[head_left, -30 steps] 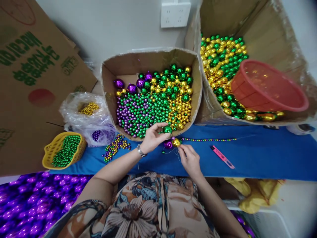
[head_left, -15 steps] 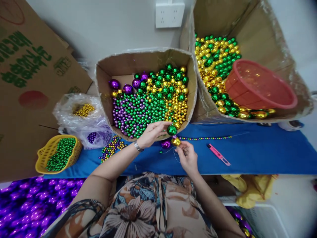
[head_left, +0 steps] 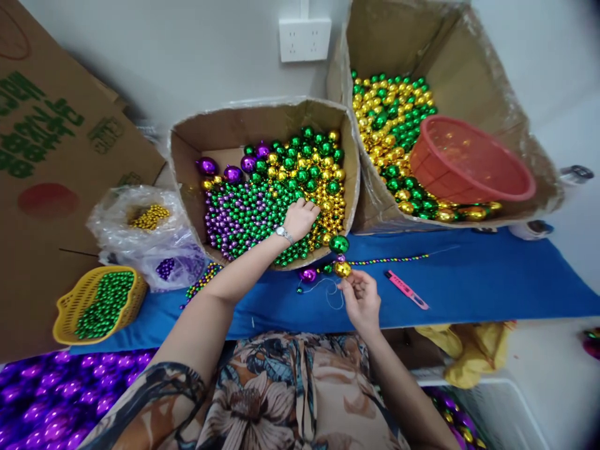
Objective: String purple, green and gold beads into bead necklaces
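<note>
My left hand [head_left: 300, 219] is down among the loose beads [head_left: 253, 209] in the middle cardboard box, beside the small gold ones. Its fingers are bent and a little apart; their tips are partly hidden. At the front of the box, my right hand [head_left: 362, 299] pinches a bead string just by its large gold bead [head_left: 342, 269]. A small light purple bead [head_left: 340, 257] and a large green bead [head_left: 339, 244] stand above the gold one on that string. A purple bead [head_left: 308, 274] lies to the left, with loose thread [head_left: 334, 294] curling below.
A strand of tiny beads [head_left: 398, 259] and a pink utility knife [head_left: 407, 290] lie on the blue cloth [head_left: 497, 281]. At right, a red basket [head_left: 469, 162] sits in a bigger box. A yellow basket [head_left: 135, 294] of green beads and plastic bags [head_left: 112, 212] stand left.
My left hand has left the large green bead and moved up into the box of beads. My right hand still pinches the string. The whole view has shifted slightly.
</note>
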`<action>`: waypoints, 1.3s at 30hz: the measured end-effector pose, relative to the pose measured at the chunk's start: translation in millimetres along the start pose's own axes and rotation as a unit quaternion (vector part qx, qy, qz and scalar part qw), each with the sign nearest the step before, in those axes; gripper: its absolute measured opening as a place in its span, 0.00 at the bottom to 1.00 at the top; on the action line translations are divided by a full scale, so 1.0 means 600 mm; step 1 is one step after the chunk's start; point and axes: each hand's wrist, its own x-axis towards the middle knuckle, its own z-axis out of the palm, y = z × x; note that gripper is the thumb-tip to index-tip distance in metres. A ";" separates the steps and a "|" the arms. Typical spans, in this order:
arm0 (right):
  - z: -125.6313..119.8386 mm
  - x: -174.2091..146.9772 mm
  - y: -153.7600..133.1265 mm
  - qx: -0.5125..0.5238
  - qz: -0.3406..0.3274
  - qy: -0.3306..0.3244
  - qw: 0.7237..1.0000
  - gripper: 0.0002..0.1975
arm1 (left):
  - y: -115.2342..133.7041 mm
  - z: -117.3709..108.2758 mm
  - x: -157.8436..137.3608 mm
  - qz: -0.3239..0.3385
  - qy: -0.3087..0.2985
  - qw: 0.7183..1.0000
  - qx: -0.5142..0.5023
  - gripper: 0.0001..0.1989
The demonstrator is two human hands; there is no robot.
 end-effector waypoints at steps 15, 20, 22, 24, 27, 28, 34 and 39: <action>0.009 0.007 -0.022 -0.082 -0.033 -0.084 0.993 0.14 | 0.044 -0.080 -0.121 -0.238 0.013 0.725 -0.646 0.15; 0.014 0.006 -0.025 -0.086 -0.042 -0.094 0.991 0.14 | 0.044 -0.079 -0.135 -0.242 0.028 0.725 -0.644 0.14; 0.014 0.005 -0.023 -0.090 -0.043 -0.096 0.990 0.14 | 0.045 -0.078 -0.138 -0.240 0.028 0.727 -0.642 0.14; 0.013 0.005 -0.022 -0.095 -0.044 -0.099 0.990 0.14 | 0.044 -0.076 -0.141 -0.234 0.026 0.735 -0.636 0.14; 0.013 0.005 -0.024 -0.108 -0.050 -0.098 0.988 0.14 | 0.043 -0.074 -0.144 -0.204 0.034 0.768 -0.607 0.14; 0.012 0.005 -0.025 -0.115 -0.055 -0.094 0.987 0.14 | 0.042 -0.073 -0.145 -0.187 0.043 0.785 -0.589 0.14; 0.005 -0.002 -0.021 -0.120 -0.025 -0.084 0.989 0.13 | 0.053 -0.072 -0.168 -0.106 0.027 0.878 -0.467 0.14; -0.004 -0.038 0.017 -0.013 0.095 -0.136 0.986 0.17 | 0.074 -0.051 -0.210 -0.084 -0.028 0.897 -0.433 0.11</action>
